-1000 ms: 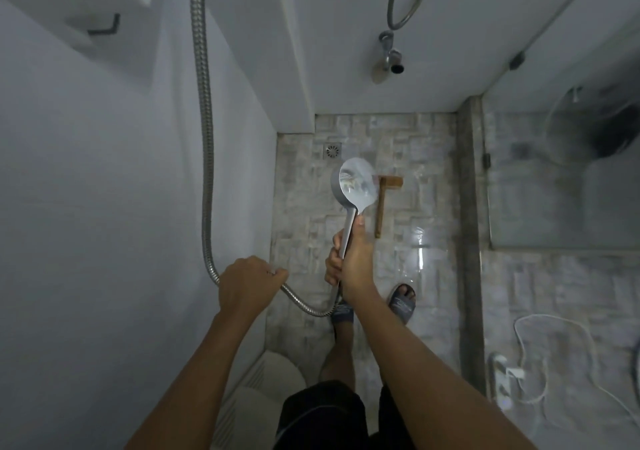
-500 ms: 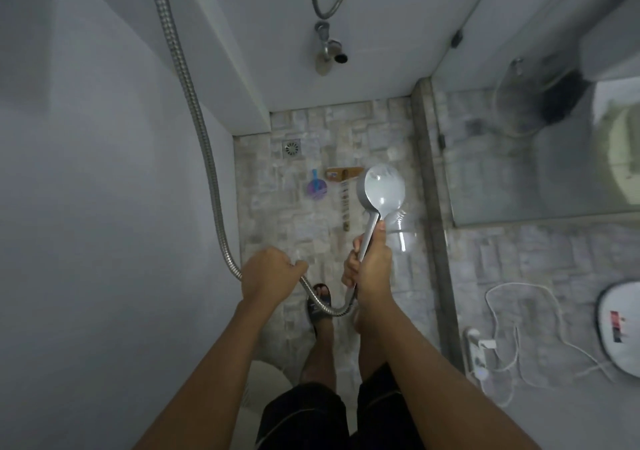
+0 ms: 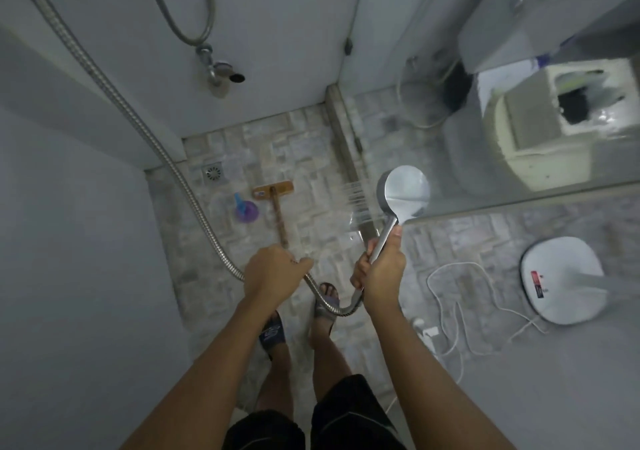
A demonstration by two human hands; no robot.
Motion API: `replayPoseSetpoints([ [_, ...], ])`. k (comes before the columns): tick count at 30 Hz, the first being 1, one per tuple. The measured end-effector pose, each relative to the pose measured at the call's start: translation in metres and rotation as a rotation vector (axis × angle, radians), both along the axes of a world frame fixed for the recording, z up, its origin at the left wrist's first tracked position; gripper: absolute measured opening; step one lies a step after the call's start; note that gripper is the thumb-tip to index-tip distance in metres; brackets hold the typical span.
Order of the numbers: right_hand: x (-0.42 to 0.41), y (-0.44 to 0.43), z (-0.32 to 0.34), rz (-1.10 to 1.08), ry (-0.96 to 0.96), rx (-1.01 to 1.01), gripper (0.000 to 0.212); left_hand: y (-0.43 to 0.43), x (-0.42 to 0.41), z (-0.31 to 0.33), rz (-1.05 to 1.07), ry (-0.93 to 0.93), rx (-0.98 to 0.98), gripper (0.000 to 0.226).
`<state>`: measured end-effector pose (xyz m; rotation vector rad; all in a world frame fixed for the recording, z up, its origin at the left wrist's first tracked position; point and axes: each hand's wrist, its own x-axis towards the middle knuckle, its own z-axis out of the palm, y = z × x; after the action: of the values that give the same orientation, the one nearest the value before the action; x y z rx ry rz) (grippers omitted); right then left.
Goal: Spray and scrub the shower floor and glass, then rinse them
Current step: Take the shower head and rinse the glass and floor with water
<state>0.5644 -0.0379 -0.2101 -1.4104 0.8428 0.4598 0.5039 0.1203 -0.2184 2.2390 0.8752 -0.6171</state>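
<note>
Spraying, the round silver shower head is gripped by right fingers, hose by left fingers.

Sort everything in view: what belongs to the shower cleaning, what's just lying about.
Job: shower head, gripped by right hand; hose, gripped by left hand; long-handled brush; shower floor; glass panel.
Lying about: white cable; white device; purple-and-blue item, unclear what.
</note>
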Motion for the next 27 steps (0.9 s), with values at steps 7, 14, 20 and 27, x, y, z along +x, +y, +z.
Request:
replayPoseSetpoints([
  [7, 0.055, -0.02, 0.001, -0.058, -0.103, -0.073, 0.062, -0.026, 0.061, 0.002, -0.03, -0.018, 0.009, 0.044],
  [14, 0.119, 0.002, 0.002, 0.01, -0.178, -0.013, 0.064, -0.005, 0.107, 0.008, 0.066, -0.066, 0.047, 0.047],
  [20, 0.177, 0.047, 0.014, -0.008, -0.252, 0.073, 0.063, 0.039, 0.158, 0.028, 0.122, -0.191, 0.147, 0.049],
  [27, 0.214, 0.079, 0.021, -0.016, -0.239, 0.128, 0.066, 0.071, 0.173, 0.041, 0.107, -0.33, 0.198, 0.051],
])
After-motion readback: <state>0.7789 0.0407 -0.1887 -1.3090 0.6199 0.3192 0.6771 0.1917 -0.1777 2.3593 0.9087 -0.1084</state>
